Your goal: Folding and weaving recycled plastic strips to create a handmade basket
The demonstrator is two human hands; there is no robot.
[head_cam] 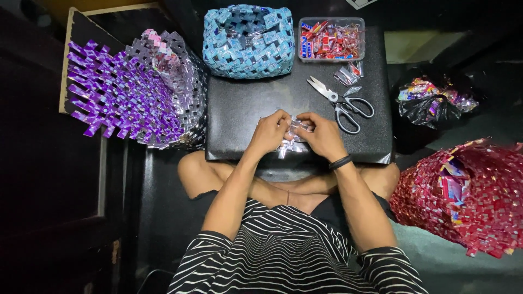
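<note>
- Left hand [271, 132], right hand [322, 135]: fingers of both pinch a silver woven strip [290, 142] at the table's [245, 103] near edge
- Strip: judged light, pliable, slippery foil; grip by its folded edges
- Scissors [343, 100]: lying beside

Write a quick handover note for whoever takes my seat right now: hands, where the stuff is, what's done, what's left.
Left hand and right hand both pinch a silver woven strip on the black board.
Scissors lie right of the hands; tub of folded wrappers sits behind them, beside the blue basket.
Done: blue basket looks finished.
Left: the strip is short; the purple basket has loose ends.
</note>
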